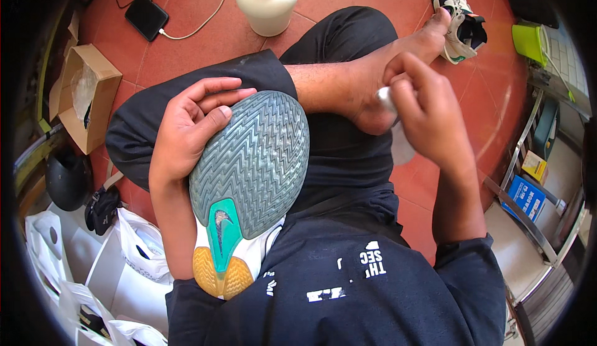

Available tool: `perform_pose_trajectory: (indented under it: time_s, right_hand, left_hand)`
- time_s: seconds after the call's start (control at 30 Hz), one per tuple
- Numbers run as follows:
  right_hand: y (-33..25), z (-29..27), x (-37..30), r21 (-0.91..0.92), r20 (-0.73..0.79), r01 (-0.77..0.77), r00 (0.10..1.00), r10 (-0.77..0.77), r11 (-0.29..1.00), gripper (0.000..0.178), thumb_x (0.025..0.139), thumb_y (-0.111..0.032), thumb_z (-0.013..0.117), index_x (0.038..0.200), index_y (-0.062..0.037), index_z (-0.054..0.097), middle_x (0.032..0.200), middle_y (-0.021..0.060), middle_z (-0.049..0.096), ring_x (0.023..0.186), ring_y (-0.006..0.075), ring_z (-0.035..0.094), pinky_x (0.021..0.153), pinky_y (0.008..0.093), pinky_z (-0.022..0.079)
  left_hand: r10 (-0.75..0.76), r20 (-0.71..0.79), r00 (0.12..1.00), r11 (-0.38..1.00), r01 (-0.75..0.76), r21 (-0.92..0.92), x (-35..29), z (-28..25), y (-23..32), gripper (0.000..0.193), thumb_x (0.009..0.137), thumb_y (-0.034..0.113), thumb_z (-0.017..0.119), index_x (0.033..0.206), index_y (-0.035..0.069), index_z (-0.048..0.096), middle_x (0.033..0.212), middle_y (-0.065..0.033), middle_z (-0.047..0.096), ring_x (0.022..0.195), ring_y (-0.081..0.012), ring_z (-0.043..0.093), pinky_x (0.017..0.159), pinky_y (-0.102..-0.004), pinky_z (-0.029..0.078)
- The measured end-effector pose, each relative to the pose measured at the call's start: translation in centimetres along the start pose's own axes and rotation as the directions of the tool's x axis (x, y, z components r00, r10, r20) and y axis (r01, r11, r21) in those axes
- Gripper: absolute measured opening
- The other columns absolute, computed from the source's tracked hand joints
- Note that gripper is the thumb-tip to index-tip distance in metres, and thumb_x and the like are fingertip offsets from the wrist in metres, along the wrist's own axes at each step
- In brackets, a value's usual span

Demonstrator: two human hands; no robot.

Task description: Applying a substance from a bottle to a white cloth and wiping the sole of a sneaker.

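A shoe leans against my lap, its sole turned up. The sole is grey-green with zigzag grooves, a teal middle patch and a yellow-brown heel; strips of white upper show at the sides. My left hand grips its toe edge, with thumb and fingers bent around the rim. Over my bare foot's heel, my right hand is closed in a pinch. A small white piece pokes out between those fingers; its kind cannot be made out. The second shoe, dark and cream, lies beyond my bare foot.
A white jug stands ahead on the red tiles, near a black phone on a cable. An open cardboard box and white bags are at left. On the right are a green container and a blue box on a rack.
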State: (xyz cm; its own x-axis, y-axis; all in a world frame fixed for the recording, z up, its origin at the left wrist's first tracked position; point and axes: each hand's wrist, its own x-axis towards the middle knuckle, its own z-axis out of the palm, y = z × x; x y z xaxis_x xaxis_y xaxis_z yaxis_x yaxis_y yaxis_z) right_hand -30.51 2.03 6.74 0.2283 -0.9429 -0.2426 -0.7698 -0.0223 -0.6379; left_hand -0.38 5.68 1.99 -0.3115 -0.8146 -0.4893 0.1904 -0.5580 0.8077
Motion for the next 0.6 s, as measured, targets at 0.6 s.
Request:
perform_pose_trajectory:
  time_s: [0.6]
  right_hand:
    - [1.2, 2.7, 0.0, 0.175, 0.192, -0.056, 0.981, 0.022, 0.983, 0.017, 0.088, -0.012, 0.045, 0.081, -0.0004, 0.055, 0.06, 0.0102, 0.053, 0.055, 0.0187, 0.054, 0.054, 0.0324, 0.042]
  left_hand:
    - [0.064, 0.379, 0.923, 0.066, -0.383, 0.921, -3.7, 6.2, 6.6, 0.069, 0.073, 0.048, 0.07, 0.124, 0.004, 0.058, 0.14, -0.016, 0.047, 0.133, -0.0424, 0.037, 0.107, -0.0565, 0.028]
